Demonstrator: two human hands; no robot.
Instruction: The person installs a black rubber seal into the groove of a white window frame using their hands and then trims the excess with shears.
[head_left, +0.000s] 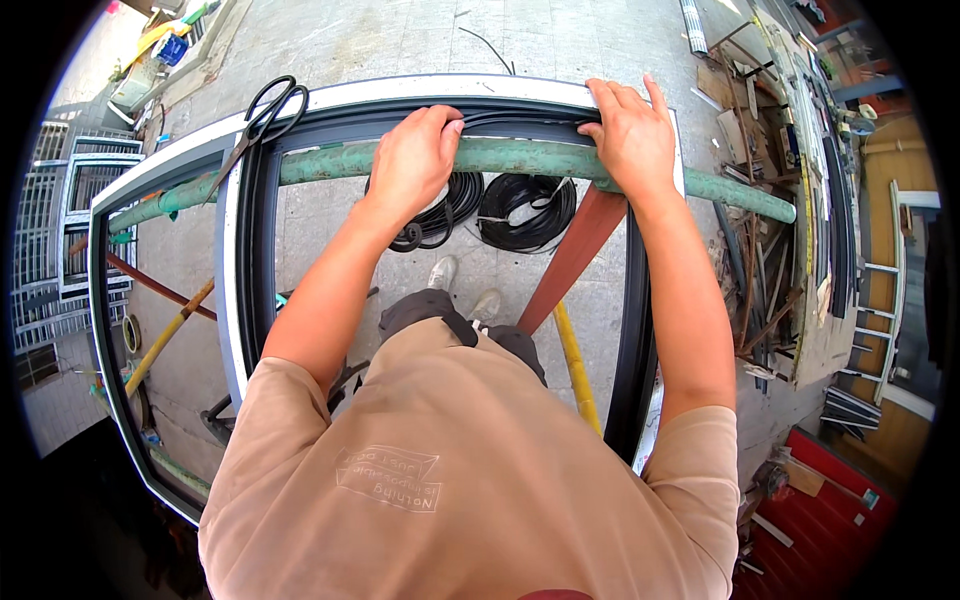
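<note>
A black rubber strip (525,118) lies along the groove of the far rail of a dark-and-white window frame (400,92). At its left end my left hand (412,165) is closed, thumb and forefinger pinched on the strip. My right hand (635,145) is at the far right corner, its thumb at the strip's right end and its fingers reaching over the rail. What lies beneath both palms is hidden. Black-handled scissors (262,125) rest across the frame's upright bar, left of my left hand, with blades pointing toward me.
A green pipe (520,157) runs under the frame. Coils of black strip (527,212) lie on the floor beyond my feet. A red-brown bar (575,255) and a yellow pole (575,365) slant below. Scrap metal lengths (765,200) lie at right; stacked frames (90,215) stand left.
</note>
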